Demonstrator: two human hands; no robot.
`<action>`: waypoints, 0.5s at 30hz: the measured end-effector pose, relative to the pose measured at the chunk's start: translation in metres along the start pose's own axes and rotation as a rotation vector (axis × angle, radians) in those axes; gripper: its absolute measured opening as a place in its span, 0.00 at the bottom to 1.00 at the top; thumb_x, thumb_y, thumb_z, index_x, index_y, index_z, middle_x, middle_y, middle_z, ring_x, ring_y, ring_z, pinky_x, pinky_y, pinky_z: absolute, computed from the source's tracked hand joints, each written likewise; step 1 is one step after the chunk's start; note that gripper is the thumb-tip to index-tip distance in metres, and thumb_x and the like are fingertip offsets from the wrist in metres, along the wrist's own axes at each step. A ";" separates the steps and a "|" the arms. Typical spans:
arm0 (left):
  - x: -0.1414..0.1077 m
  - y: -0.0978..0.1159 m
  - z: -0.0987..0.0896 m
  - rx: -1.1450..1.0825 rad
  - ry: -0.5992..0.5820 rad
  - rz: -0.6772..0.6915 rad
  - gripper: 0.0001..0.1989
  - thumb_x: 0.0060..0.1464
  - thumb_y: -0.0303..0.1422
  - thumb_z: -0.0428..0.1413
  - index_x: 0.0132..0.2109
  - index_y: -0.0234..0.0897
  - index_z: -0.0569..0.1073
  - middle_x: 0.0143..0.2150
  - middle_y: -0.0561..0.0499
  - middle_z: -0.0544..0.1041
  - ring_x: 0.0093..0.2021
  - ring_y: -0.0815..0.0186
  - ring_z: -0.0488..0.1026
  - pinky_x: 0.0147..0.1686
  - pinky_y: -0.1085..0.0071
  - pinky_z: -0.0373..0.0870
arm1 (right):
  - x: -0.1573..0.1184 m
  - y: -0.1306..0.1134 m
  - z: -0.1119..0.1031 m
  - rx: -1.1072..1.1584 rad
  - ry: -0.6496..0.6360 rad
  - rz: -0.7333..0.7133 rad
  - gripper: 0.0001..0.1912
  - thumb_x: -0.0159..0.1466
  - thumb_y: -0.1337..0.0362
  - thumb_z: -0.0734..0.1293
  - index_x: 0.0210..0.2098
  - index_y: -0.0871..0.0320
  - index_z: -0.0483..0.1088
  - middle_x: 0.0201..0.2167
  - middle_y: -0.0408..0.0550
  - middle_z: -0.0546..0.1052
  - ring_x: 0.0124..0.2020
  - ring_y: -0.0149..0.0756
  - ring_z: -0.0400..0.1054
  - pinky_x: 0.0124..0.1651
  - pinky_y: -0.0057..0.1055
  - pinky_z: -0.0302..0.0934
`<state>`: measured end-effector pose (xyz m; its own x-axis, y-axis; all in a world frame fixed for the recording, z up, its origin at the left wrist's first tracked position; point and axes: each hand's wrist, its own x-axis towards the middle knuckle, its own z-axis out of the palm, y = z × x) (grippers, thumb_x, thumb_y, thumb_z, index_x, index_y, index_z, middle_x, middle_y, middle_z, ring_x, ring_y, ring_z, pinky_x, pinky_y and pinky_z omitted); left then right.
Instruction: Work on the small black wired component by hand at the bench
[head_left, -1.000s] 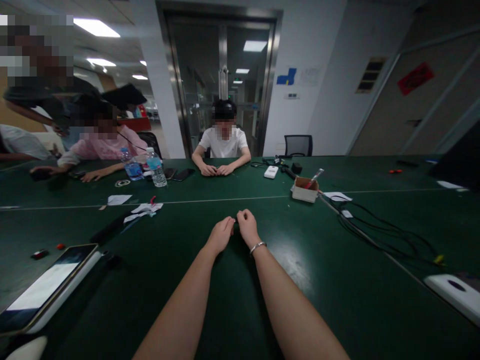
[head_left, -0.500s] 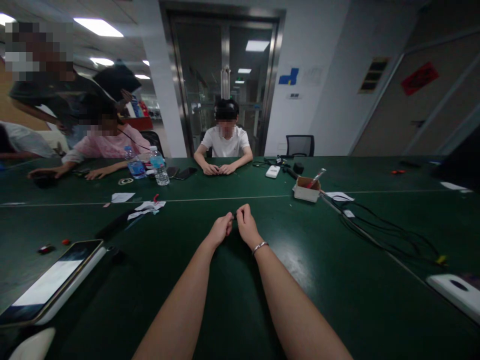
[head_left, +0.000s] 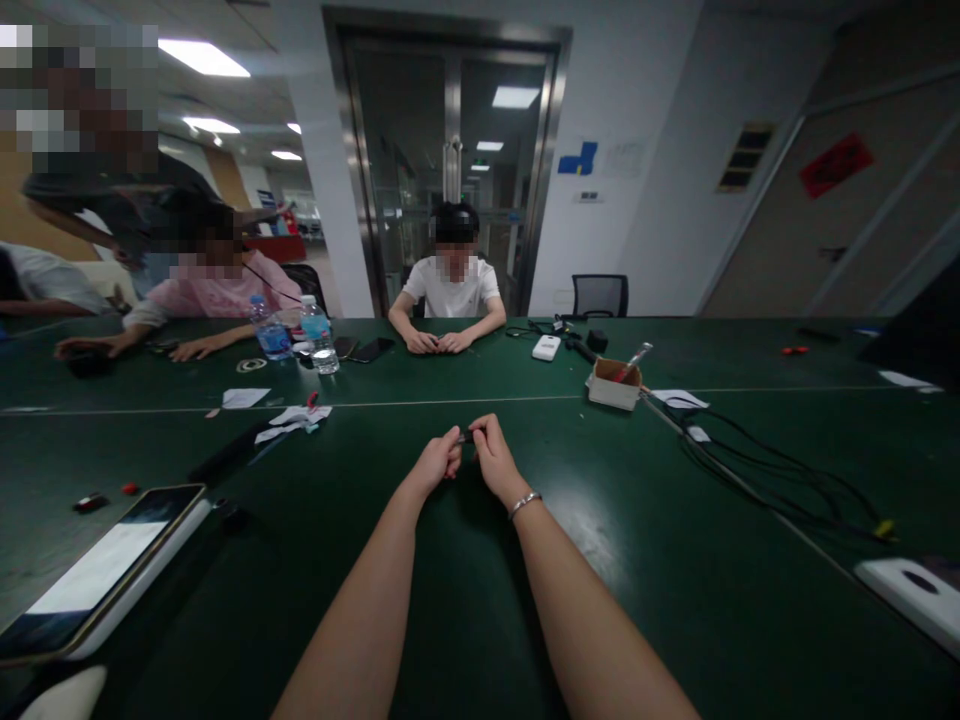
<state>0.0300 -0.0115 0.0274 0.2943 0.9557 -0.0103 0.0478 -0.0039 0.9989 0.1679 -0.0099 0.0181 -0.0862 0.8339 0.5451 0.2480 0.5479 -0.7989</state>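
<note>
Small dark piece (head_left: 466, 437): bridged the gap between the two hands' fingertips, over the middle of the worktop (head_left: 465, 620); too small and too covered to identify.
Left hand (head_left: 436, 460): its grip was clamped on one end of the piece, thumb and forefinger together, other fingers curled underneath, probably to steady it.
Right hand (head_left: 495, 455): its grip was clamped on the opposite end, fingers bent over it; holding from both sides presumably gave control of each end.
Forearms: stretched forward and converged, which put the piece in plain sight of the head camera; whether they rested on the worktop was hard to tell.
Bracelet (head_left: 525, 503): circled the right wrist, behind the fingers and so out of their way.
Box (head_left: 615, 397): stood beyond the hands to the right, well apart; its wall seemed to prop the tilted stick (head_left: 636, 360) inside.
Phone (head_left: 105, 560): lay to the left, apparently raised on a white block.
Co-worker (head_left: 454, 287): sat across the worktop, both hands together on it.
</note>
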 end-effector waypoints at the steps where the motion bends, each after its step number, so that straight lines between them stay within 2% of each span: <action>1: 0.000 0.001 0.000 -0.001 0.008 -0.009 0.26 0.56 0.51 0.42 0.17 0.40 0.51 0.11 0.59 0.53 0.13 0.74 0.53 0.21 0.72 0.58 | 0.000 0.001 0.000 0.033 -0.007 0.029 0.05 0.65 0.64 0.56 0.38 0.55 0.62 0.34 0.45 0.67 0.33 0.33 0.63 0.35 0.29 0.60; 4: 0.001 0.004 0.002 0.021 0.060 -0.031 0.26 0.56 0.50 0.42 0.16 0.40 0.52 0.11 0.58 0.54 0.13 0.73 0.54 0.21 0.72 0.57 | 0.001 0.002 -0.003 0.148 -0.045 0.135 0.06 0.63 0.64 0.57 0.39 0.55 0.63 0.33 0.44 0.66 0.26 0.30 0.61 0.28 0.27 0.59; 7: 0.002 0.003 0.005 0.069 0.136 -0.019 0.26 0.56 0.49 0.42 0.16 0.39 0.54 0.11 0.55 0.60 0.14 0.72 0.58 0.21 0.72 0.58 | 0.001 0.003 -0.006 0.252 -0.066 0.196 0.10 0.61 0.64 0.60 0.43 0.54 0.64 0.34 0.43 0.67 0.23 0.27 0.60 0.26 0.26 0.59; 11: 0.003 -0.002 0.005 0.134 0.196 0.009 0.27 0.56 0.51 0.41 0.16 0.39 0.56 0.12 0.53 0.63 0.14 0.72 0.60 0.21 0.73 0.57 | 0.001 0.007 -0.010 0.363 -0.055 0.218 0.20 0.55 0.67 0.66 0.48 0.53 0.65 0.42 0.46 0.69 0.29 0.27 0.66 0.35 0.29 0.65; 15: 0.002 -0.004 -0.003 0.221 0.208 -0.043 0.28 0.55 0.52 0.41 0.16 0.39 0.57 0.12 0.53 0.63 0.14 0.72 0.59 0.20 0.73 0.56 | 0.002 0.011 -0.009 0.367 -0.074 0.251 0.22 0.53 0.67 0.68 0.48 0.55 0.68 0.44 0.48 0.71 0.33 0.30 0.69 0.41 0.33 0.66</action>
<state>0.0279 -0.0091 0.0240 0.0871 0.9960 -0.0202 0.2690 -0.0040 0.9631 0.1790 -0.0025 0.0125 -0.1397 0.9391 0.3140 -0.0878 0.3041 -0.9486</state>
